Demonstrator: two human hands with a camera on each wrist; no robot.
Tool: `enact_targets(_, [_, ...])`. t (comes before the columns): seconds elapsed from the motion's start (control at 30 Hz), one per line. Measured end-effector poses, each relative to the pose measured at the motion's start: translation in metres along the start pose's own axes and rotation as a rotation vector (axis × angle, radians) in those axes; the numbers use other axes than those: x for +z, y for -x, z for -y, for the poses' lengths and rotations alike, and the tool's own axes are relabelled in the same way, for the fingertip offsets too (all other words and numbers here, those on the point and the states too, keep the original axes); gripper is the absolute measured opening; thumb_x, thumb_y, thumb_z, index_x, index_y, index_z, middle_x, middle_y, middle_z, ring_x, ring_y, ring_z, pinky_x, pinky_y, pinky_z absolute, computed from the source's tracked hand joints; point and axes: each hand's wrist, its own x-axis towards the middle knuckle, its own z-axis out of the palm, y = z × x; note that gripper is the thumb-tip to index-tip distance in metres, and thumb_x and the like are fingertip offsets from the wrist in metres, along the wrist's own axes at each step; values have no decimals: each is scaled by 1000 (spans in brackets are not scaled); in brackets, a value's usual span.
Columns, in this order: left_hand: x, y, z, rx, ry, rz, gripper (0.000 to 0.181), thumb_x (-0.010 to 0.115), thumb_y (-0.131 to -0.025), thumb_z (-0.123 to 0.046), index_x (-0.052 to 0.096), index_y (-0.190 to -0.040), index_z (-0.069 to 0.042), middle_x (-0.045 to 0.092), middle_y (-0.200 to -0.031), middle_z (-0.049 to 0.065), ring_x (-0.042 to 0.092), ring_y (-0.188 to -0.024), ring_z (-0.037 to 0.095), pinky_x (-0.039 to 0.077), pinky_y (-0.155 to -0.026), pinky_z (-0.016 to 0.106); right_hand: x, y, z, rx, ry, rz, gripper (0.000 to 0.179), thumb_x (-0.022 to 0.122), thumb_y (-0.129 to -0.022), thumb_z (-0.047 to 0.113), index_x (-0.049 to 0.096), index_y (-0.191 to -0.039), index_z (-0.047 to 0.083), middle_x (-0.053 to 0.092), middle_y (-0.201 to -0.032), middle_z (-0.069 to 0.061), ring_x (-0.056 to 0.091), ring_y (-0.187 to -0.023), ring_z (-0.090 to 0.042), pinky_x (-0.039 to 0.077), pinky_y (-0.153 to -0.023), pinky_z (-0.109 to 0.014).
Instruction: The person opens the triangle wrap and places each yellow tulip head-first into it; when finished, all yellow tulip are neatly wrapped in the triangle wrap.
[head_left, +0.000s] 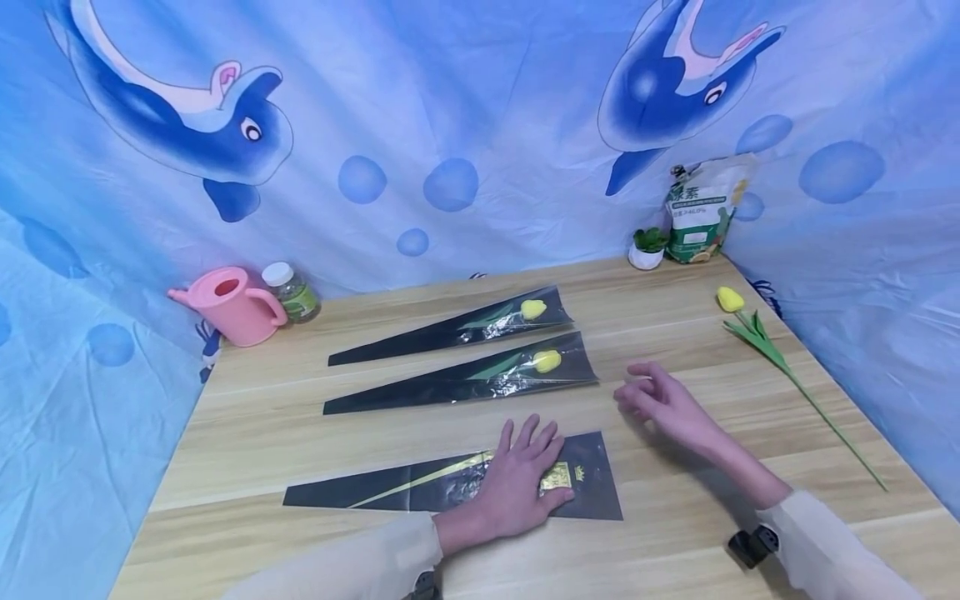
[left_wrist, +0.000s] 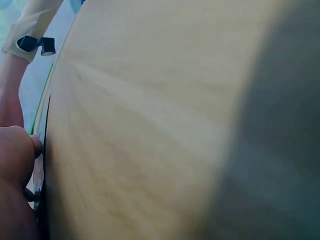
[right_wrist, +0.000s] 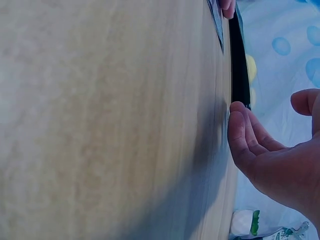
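Observation:
My left hand (head_left: 517, 483) rests with spread fingers on a flat black flower sleeve (head_left: 596, 475) with gold print at the table's front. In the head view it covers part of the print. My right hand (head_left: 667, 408), fingers loosely bent and holding nothing, is right of two filled sleeves; the right wrist view shows its fingers (right_wrist: 242, 135) beside the tabletop. Each filled sleeve, the upper (head_left: 405, 343) and the lower (head_left: 397, 396), has a yellow tulip under its clear front. A loose yellow tulip (head_left: 780, 358) with green leaves lies along the right side.
At the back left stand a pink watering can (head_left: 240, 312) and a lidded jar (head_left: 295, 296). A small potted plant (head_left: 647, 250) and a green-white bag (head_left: 701, 212) stand at the back right corner. A blue dolphin-print cloth (head_left: 510, 100) hangs behind the wooden table (head_left: 225, 450).

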Motion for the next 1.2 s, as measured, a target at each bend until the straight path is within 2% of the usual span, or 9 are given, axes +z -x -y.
enact_targets(0.17, [2, -9, 0, -24, 12, 30, 72, 53, -98, -56, 46, -149, -7, 36, -157, 11, 23, -147, 35, 13, -117, 62, 1, 2, -1, 5, -2, 7, 54, 52, -106, 23, 32, -145, -9, 65, -122, -25, 66, -104, -34, 56, -80, -39])
enact_targets(0.37, [3, -20, 0, -63, -3, 30, 71, 55, -98, -54, 46, -149, -6, 37, -158, 9, 24, -148, 34, 13, -115, 65, 0, 4, -2, 10, -13, 6, 52, 50, -107, 22, 33, -145, -9, 65, -121, -25, 66, -105, -34, 56, -81, -38])
enact_targets(0.53, [4, -25, 0, -75, -24, 35, 66, 52, -100, -52, 47, -149, -7, 38, -157, 7, 24, -148, 32, 13, -116, 65, 0, 6, -3, 2, -8, 6, 53, 50, -107, 23, 33, -144, -10, 65, -120, -25, 66, -105, -34, 56, -82, -36])
enact_targets(0.73, [6, -27, 1, -76, -26, 41, 59, 49, -103, -46, 47, -149, -9, 37, -158, 5, 23, -148, 31, 12, -116, 64, 4, 11, -1, -1, -38, 17, 52, 53, -105, 22, 35, -142, -10, 66, -119, -25, 67, -103, -34, 57, -76, -37])
enact_targets(0.87, [7, -27, 1, -86, 17, 14, 56, 50, -104, -43, 48, -149, -9, 38, -157, 7, 24, -148, 31, 11, -116, 64, 8, 14, 0, 11, -56, 41, 53, 55, -104, 17, 32, -142, -13, 65, -119, -27, 67, -103, -35, 58, -74, -37])
enact_targets(1.1, [7, -26, 1, -82, 89, -82, 53, 51, -104, -38, 49, -147, -8, 41, -154, 10, 28, -146, 34, 14, -115, 65, 18, 20, 0, 20, -87, 82, 63, 65, -96, 8, 29, -143, -14, 64, -119, -27, 67, -104, -34, 56, -82, -30])
enact_targets(1.2, [7, -27, 1, -68, 101, -108, 51, 50, -104, -37, 49, -147, -9, 42, -153, 10, 30, -145, 34, 15, -115, 64, 21, 20, 0, 52, -99, 69, 63, 66, -94, 6, 31, -143, -14, 67, -113, -24, 67, -97, -30, 56, -76, -30])
